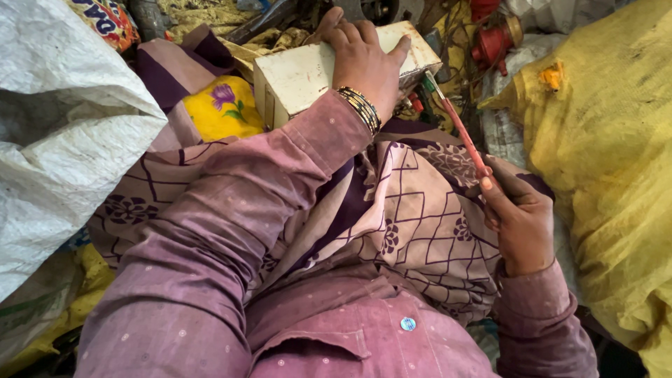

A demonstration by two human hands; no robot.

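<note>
Two hands work over a lap draped in purple-patterned cloth (413, 210). The left hand (364, 59), with thin bangles (360, 108) at the wrist, lies palm-down on top of a worn cream-white box (301, 77) at the far middle of the scene, its fingers spread over the box's upper face and far edge in a loose grip that steadies it. The right hand (521, 220), nearer and to the right, has its grip clenched around the near end of a slim red screwdriver (458, 126), whose shaft slants up and left so that its far tip meets the right corner of the box. A yellow sack (609, 140) fills the right side, a white woven sack (63, 140) the left, and a yellow flowered cloth (220, 108) lies just left of the box.
</note>
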